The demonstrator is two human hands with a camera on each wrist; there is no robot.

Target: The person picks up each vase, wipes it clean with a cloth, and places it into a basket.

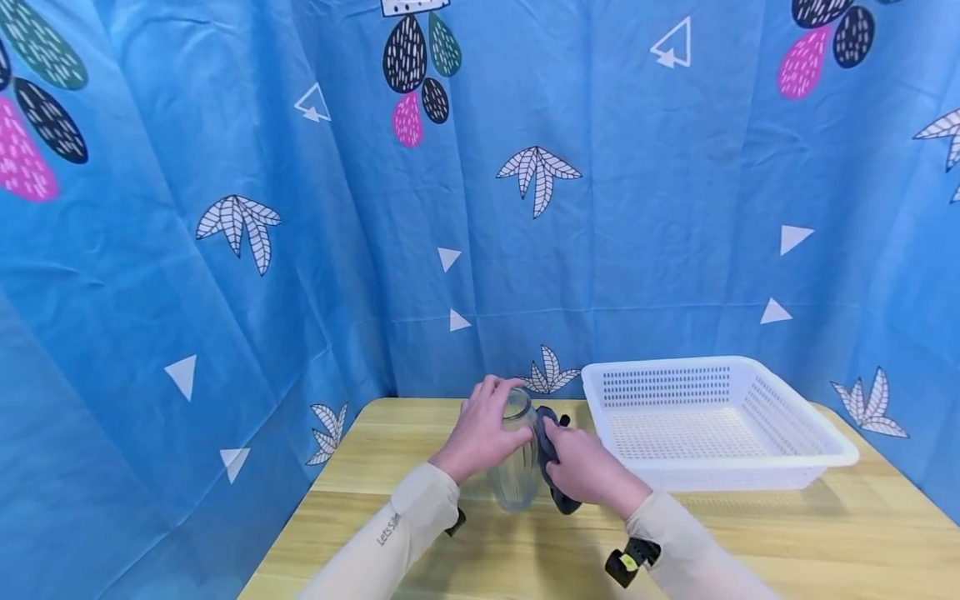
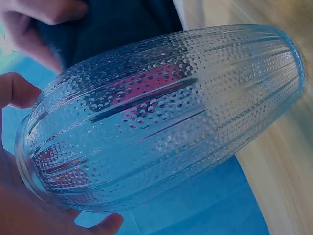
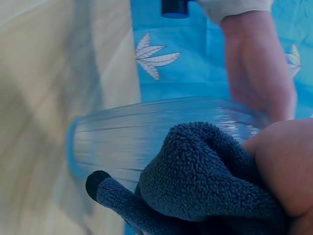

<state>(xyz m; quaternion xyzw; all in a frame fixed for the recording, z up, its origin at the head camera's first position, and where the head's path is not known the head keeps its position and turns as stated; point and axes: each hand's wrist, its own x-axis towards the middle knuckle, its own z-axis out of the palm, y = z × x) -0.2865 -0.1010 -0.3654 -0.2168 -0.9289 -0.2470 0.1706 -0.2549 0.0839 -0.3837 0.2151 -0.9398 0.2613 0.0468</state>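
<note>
A clear glass vase (image 1: 513, 479) with vertical ribs and a dotted texture stands roughly upright over the table, its narrower mouth at the top. My left hand (image 1: 483, 427) grips it around the neck, thumb on the near side. In the left wrist view the ribbed wall of the vase (image 2: 161, 122) fills the middle. My right hand (image 1: 588, 467) holds a bunched dark grey towel (image 3: 190, 176) against or close beside the vase's right side. Whether the vase's base touches the table I cannot tell.
A white perforated plastic basket (image 1: 825, 446) sits at the table's back right, just beyond my right hand. The wooden table (image 1: 465, 558) ends against a blue patterned curtain (image 1: 525, 275) behind and at the left. Dark straps (image 1: 633, 560) circle the wrists.
</note>
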